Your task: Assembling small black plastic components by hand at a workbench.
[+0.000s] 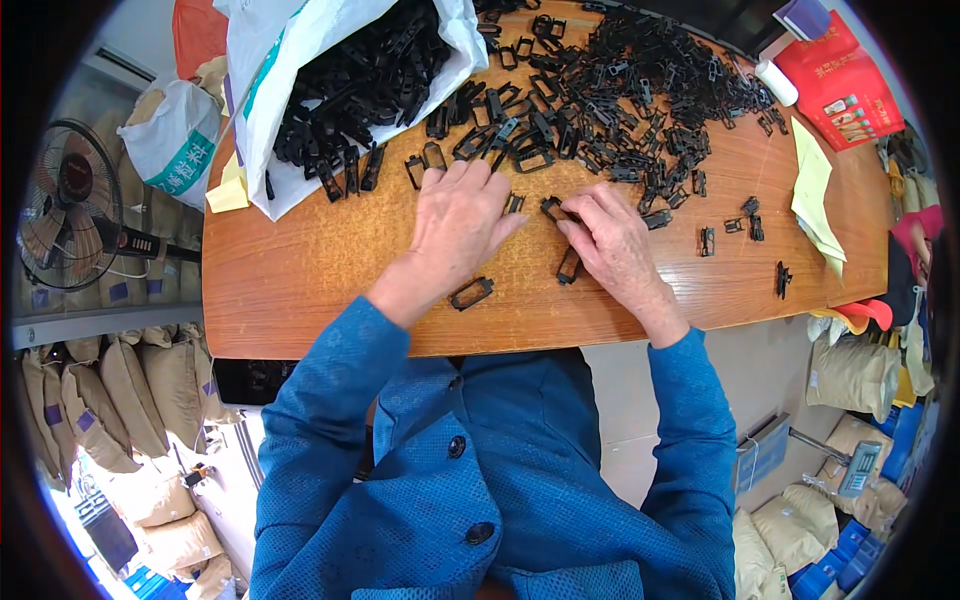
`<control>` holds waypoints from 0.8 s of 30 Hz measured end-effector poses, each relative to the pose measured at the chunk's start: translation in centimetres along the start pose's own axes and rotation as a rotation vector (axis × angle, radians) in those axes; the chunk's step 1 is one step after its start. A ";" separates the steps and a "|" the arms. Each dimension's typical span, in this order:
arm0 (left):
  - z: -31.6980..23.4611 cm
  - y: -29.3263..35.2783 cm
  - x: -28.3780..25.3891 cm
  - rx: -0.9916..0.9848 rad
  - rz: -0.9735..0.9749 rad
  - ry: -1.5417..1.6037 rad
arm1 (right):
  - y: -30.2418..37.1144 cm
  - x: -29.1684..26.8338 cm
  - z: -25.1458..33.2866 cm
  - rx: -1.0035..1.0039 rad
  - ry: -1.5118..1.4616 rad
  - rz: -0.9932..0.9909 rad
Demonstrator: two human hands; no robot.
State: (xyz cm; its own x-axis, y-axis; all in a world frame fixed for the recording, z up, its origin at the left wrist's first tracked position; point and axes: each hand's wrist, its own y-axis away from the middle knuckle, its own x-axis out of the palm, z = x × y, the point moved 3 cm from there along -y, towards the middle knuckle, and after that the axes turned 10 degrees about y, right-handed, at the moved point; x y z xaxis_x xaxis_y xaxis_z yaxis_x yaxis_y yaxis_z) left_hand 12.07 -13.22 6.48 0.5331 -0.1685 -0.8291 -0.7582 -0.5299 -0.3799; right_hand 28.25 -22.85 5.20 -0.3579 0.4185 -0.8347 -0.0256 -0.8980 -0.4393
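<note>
My right hand [608,236] pinches one end of a black plastic frame piece [551,206] between thumb and fingertips. Just below those fingers, a second black rectangular frame [569,266] lies on the table. At the near edge of the loose pile [530,130], my left hand [458,212] has its fingers curled down, their tips hidden. A small black part [514,203] shows between its thumb and forefinger; whether it is gripped is unclear. Another open rectangular frame [472,293] rests on the wood, nearer to me and below the left hand.
A white sack [262,150] spills black parts at the left back. Smaller black parts [650,75] are heaped at the far right. Several loose pieces [707,242] lie right of my hand, near yellow paper [817,195] and a red packet [838,85]. A fan [75,190] stands left.
</note>
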 end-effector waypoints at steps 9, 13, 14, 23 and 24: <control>0.3 -0.3 1.5 -0.071 0.005 -0.021 | -0.4 1.4 0.6 0.057 -0.043 -0.112; -0.1 -0.1 1.3 -0.411 -0.063 0.532 | -0.7 2.0 1.9 0.323 -0.390 -0.061; -0.3 0.0 1.4 -0.445 -0.099 0.690 | -0.7 2.6 1.9 0.436 -0.566 -0.084; 0.0 4.2 -1.7 -0.357 -0.069 0.654 | -1.2 3.8 3.2 0.481 -1.018 -0.066; 0.3 5.6 -2.0 -0.294 -0.084 0.547 | -1.0 3.5 3.3 0.481 -1.018 -0.059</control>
State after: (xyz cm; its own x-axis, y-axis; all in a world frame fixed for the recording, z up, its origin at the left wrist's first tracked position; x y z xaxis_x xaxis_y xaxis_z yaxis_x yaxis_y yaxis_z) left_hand 6.66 -15.55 5.90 0.7603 -0.4766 -0.4414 -0.6120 -0.7532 -0.2410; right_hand 23.92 -20.91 3.84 -0.9332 0.3541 -0.0606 -0.3462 -0.9314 -0.1122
